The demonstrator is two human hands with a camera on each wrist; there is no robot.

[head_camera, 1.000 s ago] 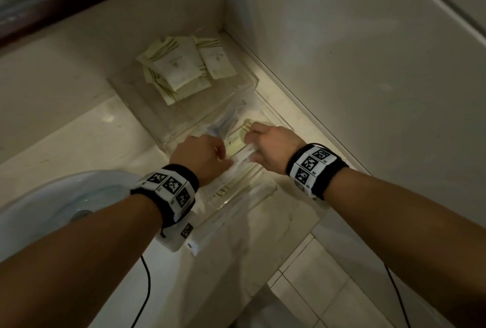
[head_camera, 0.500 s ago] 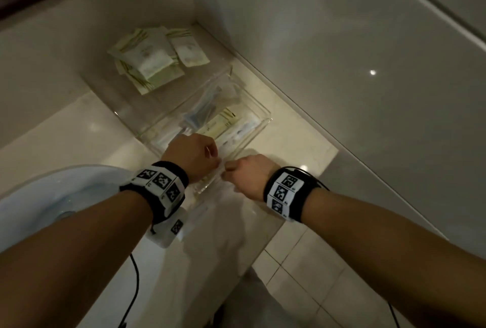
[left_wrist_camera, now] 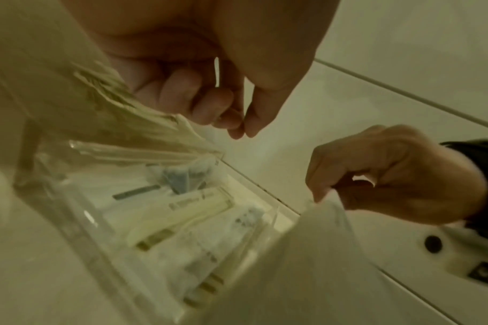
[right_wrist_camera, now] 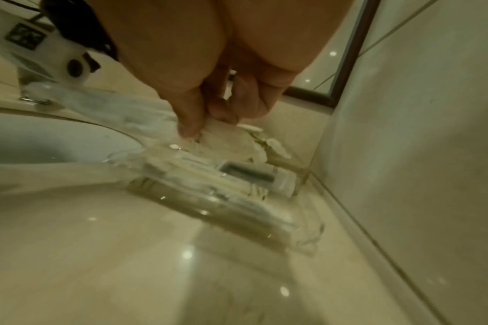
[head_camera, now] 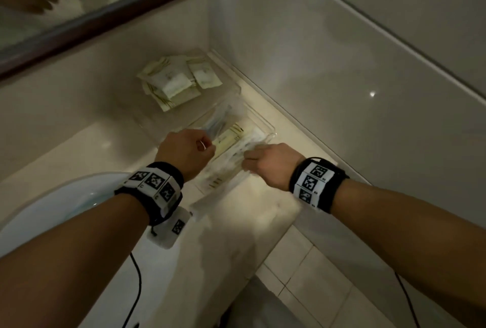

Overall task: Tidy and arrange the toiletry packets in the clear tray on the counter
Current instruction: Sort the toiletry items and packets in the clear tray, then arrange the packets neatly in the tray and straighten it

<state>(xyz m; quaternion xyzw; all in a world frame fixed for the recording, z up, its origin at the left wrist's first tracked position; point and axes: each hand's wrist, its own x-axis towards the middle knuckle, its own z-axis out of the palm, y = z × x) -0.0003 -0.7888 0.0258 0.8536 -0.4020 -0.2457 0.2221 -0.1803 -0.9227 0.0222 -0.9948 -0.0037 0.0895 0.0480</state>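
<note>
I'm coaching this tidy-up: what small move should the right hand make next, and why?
Probably lower the white packet that the right hand pinches by its top edge into the clear tray, beside the long packets already lying lengthwise there. The left hand holds nothing.

My counter is pale polished stone. The clear tray sits on it in the wall corner. A white basin is set in beside that.

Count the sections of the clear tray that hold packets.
2. The far section, by the wall corner, holds square packets; the near section holds long packets, one pinched by the right hand. The hands may hide more.
</note>
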